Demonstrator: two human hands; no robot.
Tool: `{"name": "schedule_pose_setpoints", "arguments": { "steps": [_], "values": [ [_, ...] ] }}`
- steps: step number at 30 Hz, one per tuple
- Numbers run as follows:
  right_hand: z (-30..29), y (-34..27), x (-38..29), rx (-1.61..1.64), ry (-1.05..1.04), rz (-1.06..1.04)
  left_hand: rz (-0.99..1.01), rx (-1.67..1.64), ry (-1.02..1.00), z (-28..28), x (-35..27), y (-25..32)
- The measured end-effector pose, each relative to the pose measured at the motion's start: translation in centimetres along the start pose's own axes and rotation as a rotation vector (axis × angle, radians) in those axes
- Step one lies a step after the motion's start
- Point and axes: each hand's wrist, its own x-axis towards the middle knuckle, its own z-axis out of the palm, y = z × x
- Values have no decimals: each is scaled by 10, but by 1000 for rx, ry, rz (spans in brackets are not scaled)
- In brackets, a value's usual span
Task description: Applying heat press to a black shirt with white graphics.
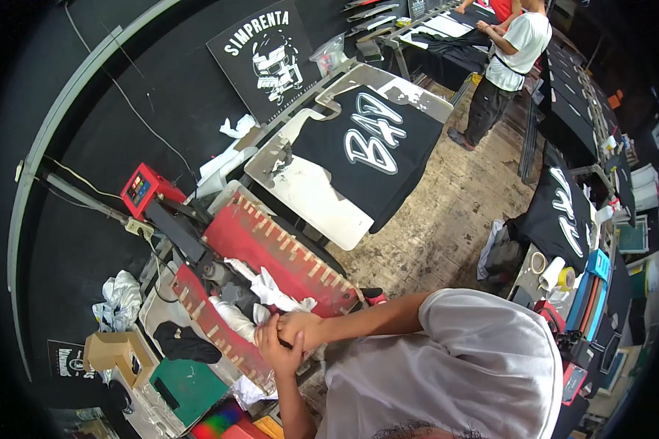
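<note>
My right hand (pixel 299 328) is closed around the dark handle (pixel 284 344) of a red heat press. My left hand (pixel 277 347) wraps over the right from below and in front, its fingers on the grip and on my right hand. Most of the handle is hidden by my fingers. White cloth (pixel 235 321) is wound around the lever parts beside the hands. The press's red top platen (pixel 247 236) has strips of tape along its edges. A red control box (pixel 148 189) with a lit display sits on its arm.
A black shirt (pixel 329 145) with white lettering lies on a white platen (pixel 307 200) beyond the press. Another lettered black shirt (pixel 560 211) lies at right. An open cardboard box (pixel 122 356) and a green board (pixel 189 390) are at lower left. A co-worker (pixel 508 60) stands at a far table.
</note>
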Motion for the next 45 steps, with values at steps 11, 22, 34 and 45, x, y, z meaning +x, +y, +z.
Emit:
{"name": "schedule_pose_setpoints", "arguments": {
  "steps": [11,22,34,45],
  "values": [
    [1,-4,0,-65,-98,193,67,-17,29,5,-1,-3],
    [11,-8,-1,-223,-62,289,154,-40,19,0,-1,-6],
    [3,-12,-1,-174,-36,215,113,-10,34,1,-5,0],
    [-9,-16,-2,-141,-42,205,118,8,54,8,-2,-2]
  ]
}}
